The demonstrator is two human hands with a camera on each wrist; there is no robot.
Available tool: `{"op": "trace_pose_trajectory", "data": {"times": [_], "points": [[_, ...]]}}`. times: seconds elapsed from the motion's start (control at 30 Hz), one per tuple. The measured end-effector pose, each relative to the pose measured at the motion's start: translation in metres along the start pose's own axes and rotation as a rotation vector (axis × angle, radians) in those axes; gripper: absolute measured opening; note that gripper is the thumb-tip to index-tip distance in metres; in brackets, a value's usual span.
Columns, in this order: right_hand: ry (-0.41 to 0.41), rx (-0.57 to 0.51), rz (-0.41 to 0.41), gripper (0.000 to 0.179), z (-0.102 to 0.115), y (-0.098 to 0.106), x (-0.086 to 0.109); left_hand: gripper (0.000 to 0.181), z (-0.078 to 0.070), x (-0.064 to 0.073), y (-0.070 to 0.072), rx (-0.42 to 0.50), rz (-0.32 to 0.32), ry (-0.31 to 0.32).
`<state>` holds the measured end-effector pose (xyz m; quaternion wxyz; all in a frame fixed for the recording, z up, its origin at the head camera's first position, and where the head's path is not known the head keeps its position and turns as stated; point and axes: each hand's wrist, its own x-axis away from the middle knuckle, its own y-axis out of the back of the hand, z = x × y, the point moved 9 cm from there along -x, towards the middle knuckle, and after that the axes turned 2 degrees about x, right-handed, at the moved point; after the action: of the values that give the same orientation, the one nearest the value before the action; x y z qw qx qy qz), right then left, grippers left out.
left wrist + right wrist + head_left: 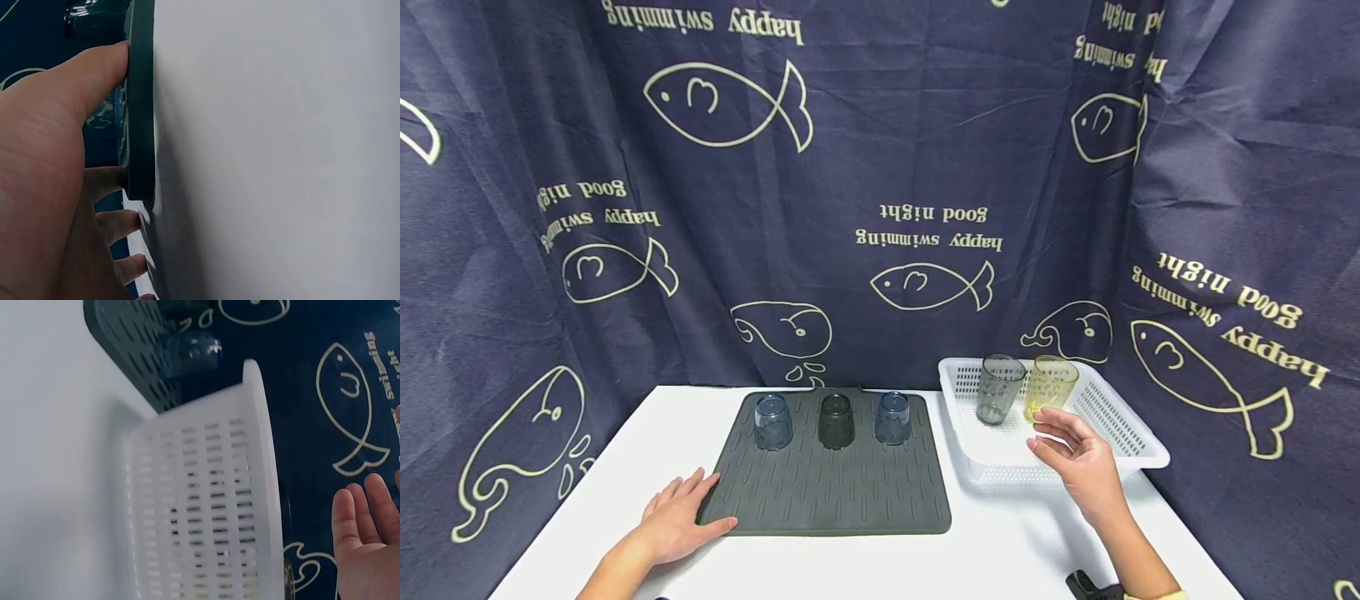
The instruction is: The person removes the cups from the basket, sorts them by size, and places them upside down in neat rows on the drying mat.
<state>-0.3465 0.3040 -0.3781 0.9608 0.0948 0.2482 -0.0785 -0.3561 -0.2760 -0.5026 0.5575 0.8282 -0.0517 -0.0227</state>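
My left hand point(677, 517) rests at the near left corner of a dark grey drying mat point(827, 510), its thumb on the mat's edge and its fingers spread. On the mat's far half stand a blue glass point(773, 427), a dark glass point(836, 425) and another blue glass point(892, 422), apparently upside down. Above the near side of a white plastic basket point(265, 456), my right hand point(1078, 458) is held with loosely bent fingers and nothing in them. Its fingertips are nearest a yellow glass point(1051, 385). Left of that one, a grey glass point(1001, 390) leans slightly in the basket.
The mat and basket share a white table point(850, 571), the basket to the right of the mat. A dark blue curtain point(850, 183) with fish drawings hangs behind and at both sides. Part of a black wrist strap point(1090, 587) shows by my right forearm.
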Motion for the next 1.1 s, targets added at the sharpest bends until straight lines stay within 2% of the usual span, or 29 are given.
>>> {"op": "trace_pose_trajectory", "data": {"times": [0.6,0.93,1.1], "points": [[-0.041,0.078,-0.111,0.047,-0.015,0.037,-0.031,0.098,0.003,-0.002,-0.003,0.001,0.01,0.004],[-0.086,0.241,-0.14,0.05,-0.017,0.051,-0.054,0.097,0.003,-0.001,-0.003,0.02,0.017,0.005],[-0.132,0.283,-0.13,0.05,-0.021,0.057,-0.066,0.096,0.002,-0.001,-0.002,0.022,0.015,0.007]]}}
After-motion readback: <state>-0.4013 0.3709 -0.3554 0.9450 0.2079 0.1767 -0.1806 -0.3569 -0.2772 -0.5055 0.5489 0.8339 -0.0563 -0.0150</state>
